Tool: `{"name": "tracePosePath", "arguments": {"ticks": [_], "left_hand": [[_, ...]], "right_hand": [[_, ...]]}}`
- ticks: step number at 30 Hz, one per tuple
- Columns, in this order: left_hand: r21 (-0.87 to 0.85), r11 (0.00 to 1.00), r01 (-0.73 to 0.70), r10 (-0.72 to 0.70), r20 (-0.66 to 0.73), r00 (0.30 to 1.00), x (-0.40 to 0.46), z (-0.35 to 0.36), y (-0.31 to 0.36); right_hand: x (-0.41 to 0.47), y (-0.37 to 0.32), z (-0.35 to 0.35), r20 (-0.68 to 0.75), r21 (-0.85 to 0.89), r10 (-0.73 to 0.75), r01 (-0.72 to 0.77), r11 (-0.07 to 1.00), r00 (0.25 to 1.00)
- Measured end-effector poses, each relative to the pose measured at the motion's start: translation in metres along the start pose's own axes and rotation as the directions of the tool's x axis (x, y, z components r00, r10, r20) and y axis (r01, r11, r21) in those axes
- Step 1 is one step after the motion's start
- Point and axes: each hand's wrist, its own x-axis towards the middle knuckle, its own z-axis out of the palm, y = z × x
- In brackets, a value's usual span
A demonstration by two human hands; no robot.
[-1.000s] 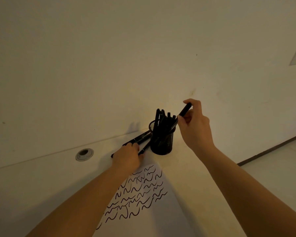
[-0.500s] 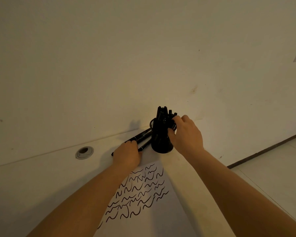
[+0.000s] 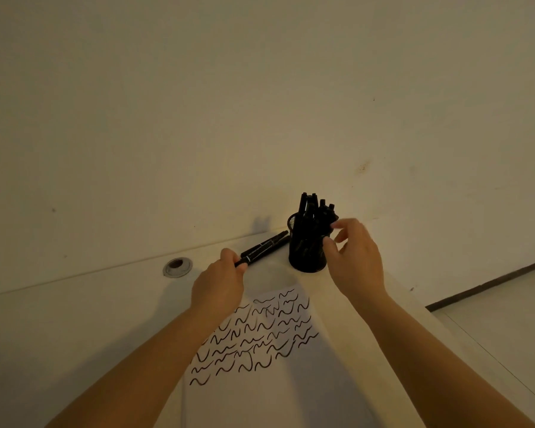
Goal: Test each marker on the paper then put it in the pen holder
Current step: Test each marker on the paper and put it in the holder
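Left hand pinches the near end of a black marker lying on the white table left of the mesh pen holder (already full of markers), right hand loosely open, empty, beside its rim, scribbled paper below.

Dim, warm yellowish light; soft shadows on desk; wide-angle bending at edges.
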Motion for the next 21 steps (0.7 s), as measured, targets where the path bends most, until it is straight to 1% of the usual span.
{"name": "tracePosePath", "arguments": {"ticks": [2,4,5,7,9,11,12,14,16,18,19,20,21], "left_hand": [[-0.067,0.996,-0.051,0.05,-0.016,0.999,-0.018,-0.011,0.005],[-0.125,0.986,-0.11,0.106,-0.037,0.994,-0.041,-0.022,0.011],[-0.183,0.974,-0.134,0.129,-0.036,0.991,-0.052,-0.026,0.013],[-0.327,0.934,-0.145,0.158,0.013,0.987,-0.075,-0.032,0.015],[-0.472,0.879,-0.071,0.156,0.144,0.977,-0.095,-0.038,0.013],[-0.617,0.782,0.085,0.145,0.312,0.939,-0.113,-0.043,0.009],[-0.665,0.729,0.162,0.144,0.381,0.913,-0.121,-0.045,0.007],[-0.703,0.665,0.252,0.163,0.466,0.87,-0.135,-0.05,0.005],[-0.714,0.638,0.287,0.216,0.524,0.824,-0.148,-0.054,0.001],[-0.729,0.61,0.311,0.266,0.558,0.786,-0.16,-0.059,-0.002],[-0.735,0.605,0.304,0.271,0.55,0.79,-0.165,-0.061,-0.003],[-0.74,0.613,0.276,0.264,0.522,0.812,-0.17,-0.062,-0.004],[-0.732,0.641,0.228,0.25,0.48,0.841,-0.175,-0.063,-0.006]], "right_hand": [[-0.018,-0.011,0.0,0.185,0.124,0.058,-0.082,0.989,0.981],[-0.041,-0.022,0.003,0.373,0.206,0.065,-0.151,0.967,0.926],[-0.054,-0.028,0.005,0.419,0.246,0.053,-0.17,0.954,0.906],[-0.077,-0.037,0.006,0.453,0.337,0.043,-0.215,0.917,0.891],[-0.098,-0.043,0.004,0.495,0.448,0.059,-0.313,0.838,0.867],[-0.121,-0.049,0.002,0.558,0.534,0.044,-0.399,0.745,0.828],[-0.132,-0.052,0.001,0.58,0.549,0.033,-0.421,0.722,0.814],[-0.149,-0.06,0.002,0.591,0.546,0.012,-0.411,0.73,0.807],[-0.161,-0.065,0.003,0.558,0.546,-0.002,-0.366,0.754,0.83],[-0.171,-0.066,0.005,0.516,0.534,0.03,-0.348,0.771,0.856],[-0.176,-0.069,0.007,0.499,0.522,0.053,-0.349,0.779,0.865],[-0.18,-0.071,0.009,0.485,0.515,0.075,-0.354,0.781,0.871],[-0.182,-0.074,0.011,0.461,0.52,0.114,-0.372,0.769,0.88]]}}
